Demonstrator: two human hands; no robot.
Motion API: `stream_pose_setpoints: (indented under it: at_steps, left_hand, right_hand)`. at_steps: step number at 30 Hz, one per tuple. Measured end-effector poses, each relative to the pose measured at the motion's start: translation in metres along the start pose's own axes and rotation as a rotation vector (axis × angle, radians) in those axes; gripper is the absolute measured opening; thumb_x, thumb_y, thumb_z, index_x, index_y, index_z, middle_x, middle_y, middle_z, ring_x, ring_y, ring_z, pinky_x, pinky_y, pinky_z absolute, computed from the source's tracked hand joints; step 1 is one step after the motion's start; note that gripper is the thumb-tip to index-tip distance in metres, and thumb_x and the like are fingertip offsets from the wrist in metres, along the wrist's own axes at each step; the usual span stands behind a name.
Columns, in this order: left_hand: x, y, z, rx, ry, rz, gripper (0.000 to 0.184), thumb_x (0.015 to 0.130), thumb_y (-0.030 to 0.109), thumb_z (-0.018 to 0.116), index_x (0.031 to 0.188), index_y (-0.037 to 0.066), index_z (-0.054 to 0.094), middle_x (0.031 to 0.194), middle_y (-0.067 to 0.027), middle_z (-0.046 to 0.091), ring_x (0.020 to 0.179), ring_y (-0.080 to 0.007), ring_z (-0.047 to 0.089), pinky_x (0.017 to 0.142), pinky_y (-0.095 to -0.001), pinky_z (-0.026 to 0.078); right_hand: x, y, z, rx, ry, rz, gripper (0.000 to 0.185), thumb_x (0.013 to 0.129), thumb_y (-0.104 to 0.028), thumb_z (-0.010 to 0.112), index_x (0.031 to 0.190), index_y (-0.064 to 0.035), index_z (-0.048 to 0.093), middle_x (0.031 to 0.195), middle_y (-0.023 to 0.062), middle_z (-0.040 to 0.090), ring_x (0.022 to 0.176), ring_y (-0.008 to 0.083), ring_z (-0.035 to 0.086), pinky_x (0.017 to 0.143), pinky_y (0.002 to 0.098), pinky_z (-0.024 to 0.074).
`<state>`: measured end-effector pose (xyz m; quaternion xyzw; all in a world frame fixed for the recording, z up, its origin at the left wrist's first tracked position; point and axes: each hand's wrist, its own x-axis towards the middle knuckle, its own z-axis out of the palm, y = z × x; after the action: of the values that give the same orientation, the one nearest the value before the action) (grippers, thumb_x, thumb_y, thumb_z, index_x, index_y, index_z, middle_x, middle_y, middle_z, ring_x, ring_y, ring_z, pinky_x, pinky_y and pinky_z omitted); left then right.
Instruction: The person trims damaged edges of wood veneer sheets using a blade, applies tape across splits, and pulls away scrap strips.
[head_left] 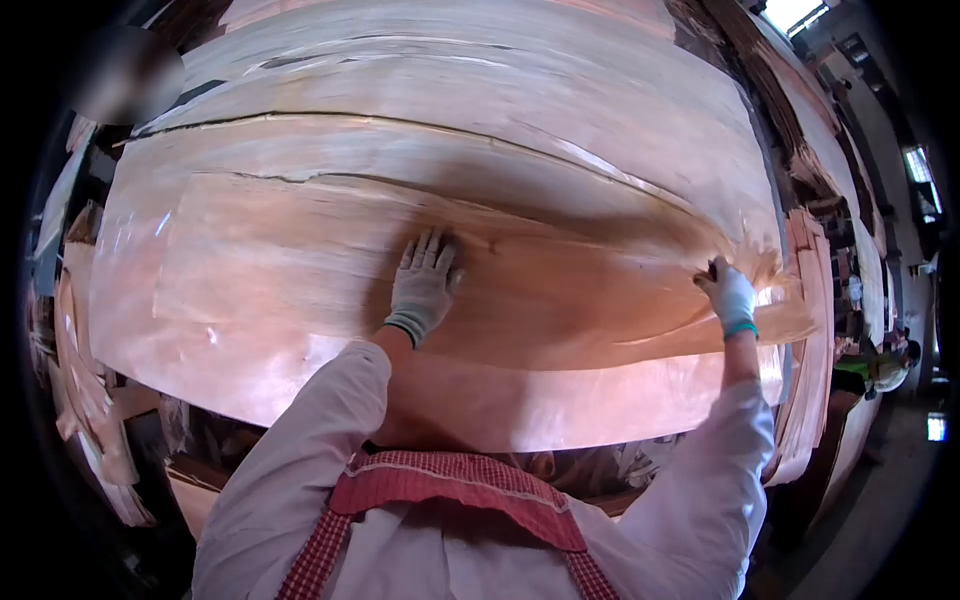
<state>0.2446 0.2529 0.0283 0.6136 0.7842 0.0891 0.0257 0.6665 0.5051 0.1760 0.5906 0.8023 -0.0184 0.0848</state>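
Note:
A thin sheet of wood veneer (560, 290) lies over a larger pale veneer sheet (440, 400) in front of me. My left hand (426, 278), in a whitish knit glove, rests flat on the upper sheet with fingers stretched out. At the right end of that sheet, my right hand (730, 290), gloved with a green cuff, is closed with fingers pinched on the veneer, which bunches and ripples around it. A long split edge (440, 127) runs across the veneer beyond both hands.
Ragged veneer strips (805, 350) hang at the right side, and more scraps (90, 370) lie at the left. Another person (890, 368) is at the far right. A blurred round shape (125, 75) shows at the upper left.

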Motion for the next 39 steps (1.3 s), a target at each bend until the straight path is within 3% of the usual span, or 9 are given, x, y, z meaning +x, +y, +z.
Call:
stream_pose_setpoints:
  at_steps: [10,14,16,19,23,28,30,33,39]
  left_hand:
    - [0.003,-0.001,0.005,-0.016,0.057,0.048,0.054,0.095,0.037,0.043,0.141,0.01,0.038,0.151,-0.0132,0.029,0.14,-0.0279,0.025,0.115,-0.0437,0.017]
    - [0.003,-0.002,0.004,-0.05,0.08,0.037,0.054,0.095,0.037,0.044,0.141,0.01,0.038,0.15,-0.0141,0.031,0.14,-0.0278,0.027,0.115,-0.0447,0.018]
    - [0.003,-0.001,0.007,-0.056,0.094,0.041,0.054,0.094,0.036,0.045,0.14,0.009,0.039,0.149,-0.0149,0.032,0.139,-0.0296,0.028,0.114,-0.046,0.02]
    - [0.006,0.004,-0.013,-0.15,-0.004,-0.04,0.054,0.092,0.035,0.047,0.138,0.007,0.041,0.145,-0.0164,0.037,0.136,-0.0345,0.031,0.112,-0.0491,0.024]
    - [0.004,-0.007,0.004,-0.138,0.096,0.038,0.051,0.093,0.034,0.046,0.134,0.004,0.046,0.144,-0.0191,0.037,0.135,-0.0364,0.032,0.112,-0.0501,0.023]
    - [0.002,-0.018,-0.004,-0.288,0.227,0.004,0.046,0.093,0.031,0.048,0.131,0.005,0.049,0.143,-0.0174,0.038,0.134,-0.0362,0.033,0.113,-0.046,0.023]
    - [-0.001,-0.032,-0.009,-0.35,0.268,-0.04,0.046,0.093,0.029,0.049,0.132,0.005,0.047,0.144,-0.0173,0.037,0.135,-0.0357,0.032,0.113,-0.0452,0.022]
    - [-0.018,-0.095,-0.05,-0.288,0.269,-0.189,0.051,0.091,0.028,0.051,0.136,0.006,0.043,0.146,-0.0169,0.035,0.137,-0.0336,0.028,0.114,-0.0445,0.02]
    - [-0.062,-0.329,-0.07,0.016,0.197,-0.616,0.066,0.088,0.038,0.054,0.143,0.007,0.033,0.149,-0.0142,0.031,0.139,-0.0288,0.027,0.116,-0.0461,0.015]
  right_hand:
    - [-0.05,-0.059,0.091,0.13,0.228,0.063,0.03,0.09,-0.014,0.047,0.12,-0.013,0.053,0.129,0.0112,0.052,0.097,0.0375,0.061,0.076,0.0475,0.0518]
    - [-0.095,0.104,0.212,0.061,0.287,0.294,0.033,0.093,-0.018,0.045,0.123,-0.0081,0.053,0.115,0.016,0.061,0.099,0.0323,0.062,0.083,0.0436,0.0509]
    - [-0.119,0.153,0.214,1.004,0.561,0.567,0.034,0.084,-0.002,0.055,0.118,-0.0051,0.055,0.106,0.0095,0.061,0.088,0.0191,0.059,0.07,0.0315,0.0523]
    - [-0.116,0.153,0.152,1.268,0.707,0.682,0.033,0.091,-0.021,0.05,0.12,-0.0055,0.055,0.103,0.0102,0.062,0.079,0.0187,0.059,0.063,0.0288,0.0496]
    - [-0.099,0.043,0.031,1.276,0.57,0.707,0.043,0.098,-0.041,0.045,0.118,-0.0053,0.057,0.097,0.0101,0.064,0.064,0.015,0.056,0.053,0.0244,0.0445]
    - [-0.111,-0.169,-0.023,1.177,0.32,0.042,0.032,0.099,-0.03,0.044,0.114,-0.0058,0.059,0.074,-0.0008,0.055,0.048,0.0042,0.035,0.04,0.021,0.0285]
    - [-0.12,-0.224,-0.01,1.183,-0.155,-0.029,0.044,0.099,-0.031,0.044,0.134,-0.0064,0.049,0.07,-0.0019,0.049,0.047,0.0052,0.032,0.042,0.0217,0.0284]
    - [-0.114,-0.298,0.063,1.186,-0.484,-0.143,0.03,0.097,-0.026,0.049,0.114,-0.0034,0.057,0.083,0.0024,0.052,0.052,0.0091,0.042,0.045,0.0265,0.0368]
    - [-0.107,-0.329,0.155,0.688,-0.19,-0.36,0.031,0.096,-0.02,0.047,0.113,0.0048,0.053,0.115,0.0131,0.047,0.068,0.0196,0.057,0.057,0.0323,0.0496]
